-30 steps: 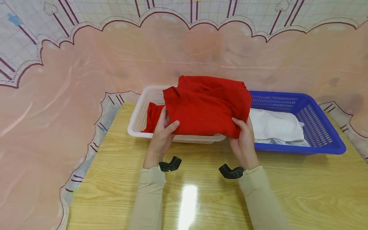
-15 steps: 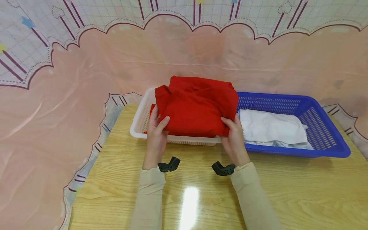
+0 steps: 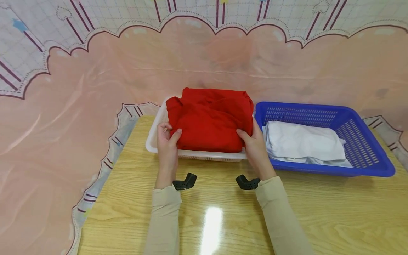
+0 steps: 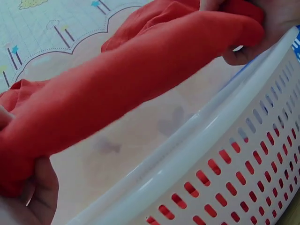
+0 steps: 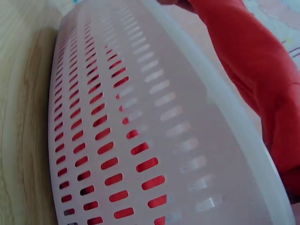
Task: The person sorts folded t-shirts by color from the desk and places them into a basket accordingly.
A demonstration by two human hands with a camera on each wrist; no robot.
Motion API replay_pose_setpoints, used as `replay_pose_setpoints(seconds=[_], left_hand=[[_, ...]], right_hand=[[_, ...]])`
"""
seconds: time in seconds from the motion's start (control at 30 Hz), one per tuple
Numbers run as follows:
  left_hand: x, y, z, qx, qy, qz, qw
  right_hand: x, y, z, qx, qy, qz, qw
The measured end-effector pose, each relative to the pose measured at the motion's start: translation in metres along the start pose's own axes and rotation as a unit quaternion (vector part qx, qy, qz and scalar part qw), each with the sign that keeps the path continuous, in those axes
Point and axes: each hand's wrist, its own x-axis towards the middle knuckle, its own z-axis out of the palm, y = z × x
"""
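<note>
A folded red cloth (image 3: 207,124) is held level over the white plastic basket (image 3: 152,140) in the head view. My left hand (image 3: 167,143) grips its left near corner, thumb on top and fingers beneath. At the right near corner, my right hand (image 3: 256,148) pinches the cloth the same way. In the left wrist view the red cloth (image 4: 122,79) hangs above the basket rim (image 4: 187,140), apart from it. More red fabric shows through the slots of the basket wall (image 5: 110,140) in the right wrist view; the held cloth hides it from above.
A blue plastic basket (image 3: 366,141) stands to the right, with folded white cloth (image 3: 302,141) in it. Both baskets are on the wooden table (image 3: 223,212). Behind them hangs a pink patterned curtain (image 3: 204,60). Black wrist-camera mounts (image 3: 186,182) sit at both wrists.
Both hands have carried the red cloth leftward, from partly over the blue basket to above the white one, and slightly lower. Some left fingers have come off the cloth's side edge.
</note>
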Motion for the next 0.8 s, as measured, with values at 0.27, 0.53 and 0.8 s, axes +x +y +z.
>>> replay_pose_setpoints(seconds=[0.27, 0.53, 0.8], left_hand=[[-0.006, 0.014, 0.001, 0.122, -0.053, 0.006, 0.9911], [-0.01, 0.022, 0.003, 0.229, -0.034, -0.005, 0.9728], [-0.002, -0.001, -0.011, 0.26, -0.031, 0.014, 0.9649]], right_hand=[[0.004, -0.001, 0.001, -0.128, 0.035, 0.004, 0.991], [0.002, 0.001, 0.004, -0.195, 0.035, -0.056, 0.979], [0.0, 0.012, 0.003, -0.275, 0.009, -0.109, 0.955]])
